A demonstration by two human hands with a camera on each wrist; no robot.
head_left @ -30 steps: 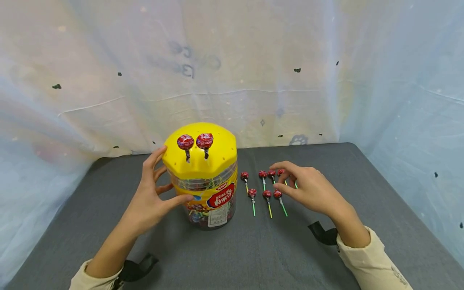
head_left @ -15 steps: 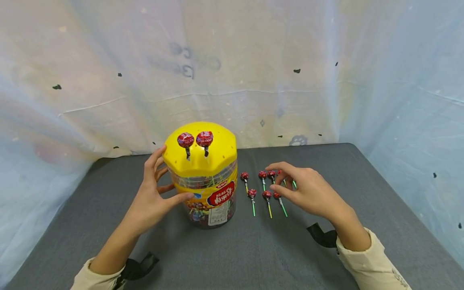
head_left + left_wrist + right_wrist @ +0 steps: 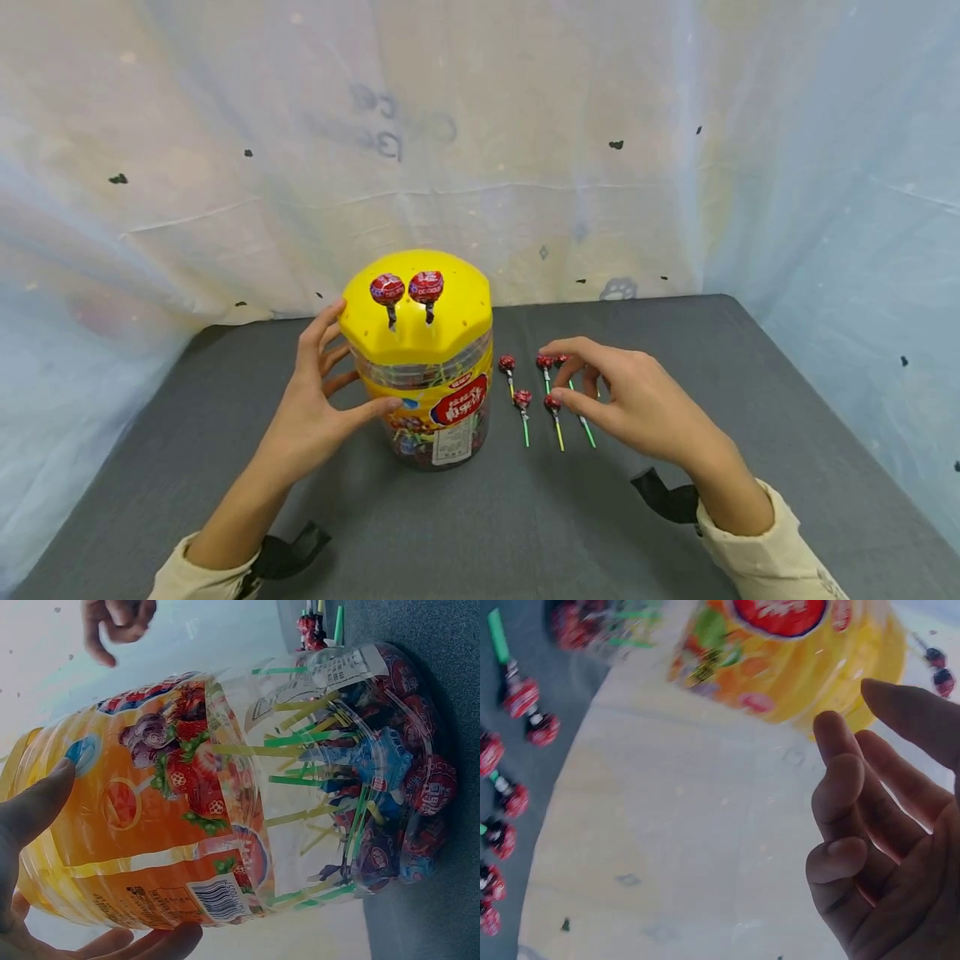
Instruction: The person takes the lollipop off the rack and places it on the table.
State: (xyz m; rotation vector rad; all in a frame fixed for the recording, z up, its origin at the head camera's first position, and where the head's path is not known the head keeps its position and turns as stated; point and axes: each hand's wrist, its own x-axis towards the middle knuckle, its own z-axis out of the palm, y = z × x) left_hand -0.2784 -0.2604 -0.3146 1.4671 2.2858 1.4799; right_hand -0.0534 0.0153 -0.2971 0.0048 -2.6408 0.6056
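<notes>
A large clear plastic candy jar [image 3: 459,406] with a yellow lid [image 3: 408,343] stands on the table. My left hand [image 3: 311,408] grips its left side, thumb on the front label and fingers around the back. Through the jar's lower wall in the left wrist view, several lollipops [image 3: 431,784] show with their sticks upward. Two red lollipops [image 3: 427,287] stick up from the lid. My right hand [image 3: 633,398], fingers loosely bent and holding nothing, hovers over the rows of red lollipops [image 3: 522,400] right of the jar, hiding some of them.
The dark grey tabletop [image 3: 480,533] extends around the jar. A pale plastic sheet [image 3: 525,150] hangs behind the table and along both sides. Black straps [image 3: 667,497] dangle at both wrists.
My right hand has drifted left over the lollipops, covering different ones. The left hand keeps its hold on the jar, which stays nearly in place.
</notes>
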